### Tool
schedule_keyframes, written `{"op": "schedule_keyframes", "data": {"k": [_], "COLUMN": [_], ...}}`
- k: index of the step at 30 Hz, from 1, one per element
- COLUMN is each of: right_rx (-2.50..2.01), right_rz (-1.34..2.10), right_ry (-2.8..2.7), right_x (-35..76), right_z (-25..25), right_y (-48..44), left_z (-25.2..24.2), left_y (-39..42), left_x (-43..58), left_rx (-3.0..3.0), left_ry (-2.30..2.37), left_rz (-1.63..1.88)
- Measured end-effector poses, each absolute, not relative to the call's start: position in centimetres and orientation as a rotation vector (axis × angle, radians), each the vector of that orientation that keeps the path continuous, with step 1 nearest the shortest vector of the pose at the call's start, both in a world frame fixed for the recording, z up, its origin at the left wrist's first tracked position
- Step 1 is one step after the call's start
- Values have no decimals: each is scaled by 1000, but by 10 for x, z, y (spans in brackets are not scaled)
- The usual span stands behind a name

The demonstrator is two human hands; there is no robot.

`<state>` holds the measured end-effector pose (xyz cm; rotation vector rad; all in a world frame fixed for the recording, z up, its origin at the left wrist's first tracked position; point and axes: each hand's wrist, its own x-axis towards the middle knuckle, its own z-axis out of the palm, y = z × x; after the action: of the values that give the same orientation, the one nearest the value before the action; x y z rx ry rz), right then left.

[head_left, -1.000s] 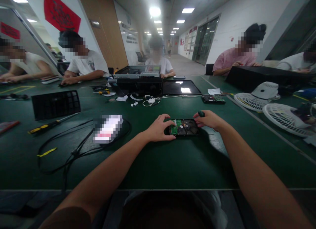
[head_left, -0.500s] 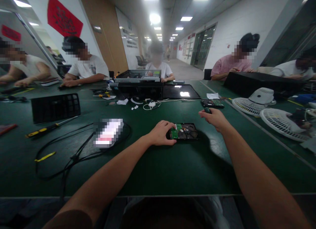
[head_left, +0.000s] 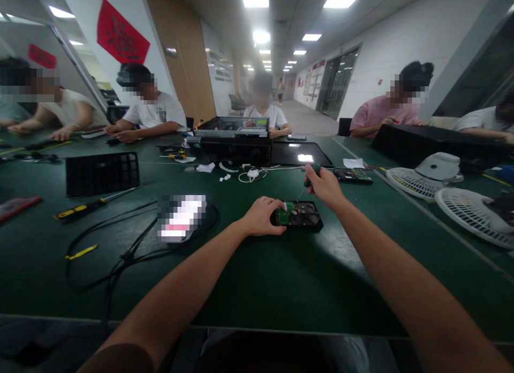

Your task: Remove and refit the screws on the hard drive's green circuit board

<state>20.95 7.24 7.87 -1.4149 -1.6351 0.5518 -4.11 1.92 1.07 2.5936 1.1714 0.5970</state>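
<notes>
Left hand (head_left: 261,216) clamped on left end of black metal hard drive with green circuit board (head_left: 300,217) | right hand (head_left: 324,186) clenched round small green-handled screwdriver (head_left: 317,169), held just behind drive, tip slanted down toward board | drive laid flat on dark green table mat (head_left: 257,279), long axis left-right, left hand nearer.

Mat (head_left: 261,276) bare near drive (head_left: 299,216); cables (head_left: 120,255) left, fans (head_left: 474,215) right.
</notes>
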Motion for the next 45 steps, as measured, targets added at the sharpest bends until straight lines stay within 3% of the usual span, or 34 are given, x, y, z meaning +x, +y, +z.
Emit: {"op": "schedule_keyframes", "data": {"k": [11,21,33,45], "right_rx": [-1121,-1077,-1289,-1331], "right_rz": [868,792,470,393], "right_ry": [-1385,-1749,-2051,-2143], "right_x": [210,223,210,226], "right_z": [51,85,125,128], "right_y": [90,76,39,82], "left_z": [11,15,2,13], "left_y": [26,23,29,46], "left_x": [-42,-34,-37,-28], "left_rx": [2557,2563,2623,2585], "left_ry": [1198,1199,1152,1202], "left_rz": [578,544,644,516]}}
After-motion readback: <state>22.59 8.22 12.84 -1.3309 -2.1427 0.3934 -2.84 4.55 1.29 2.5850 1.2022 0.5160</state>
